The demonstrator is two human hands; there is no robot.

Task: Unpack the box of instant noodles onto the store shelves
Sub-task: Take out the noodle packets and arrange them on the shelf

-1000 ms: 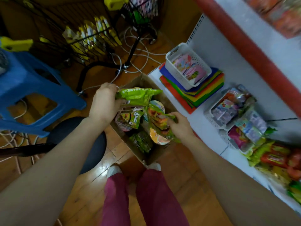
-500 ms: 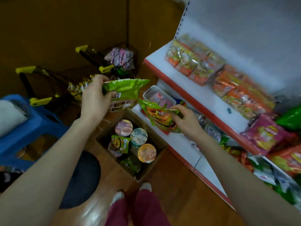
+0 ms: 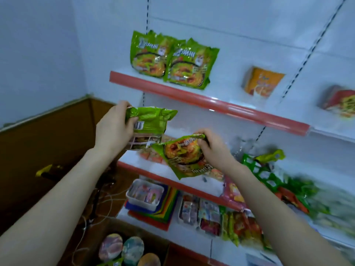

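Green foil fills both hands in the head view: the left hand point(image 3: 113, 129) pinches a back-facing green noodle packet point(image 3: 151, 120) by its top end, and the right hand point(image 3: 213, 148) grips a front-facing green noodle packet point(image 3: 182, 156) at a corner, both below the red-edged upper shelf point(image 3: 211, 104). Pushed in carelessly, they could topple the two standing green packets point(image 3: 172, 62) there — or slip from such thin holds.

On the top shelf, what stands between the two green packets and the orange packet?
Nothing. In the head view the top shelf is bare white between the green packets and the orange packet.
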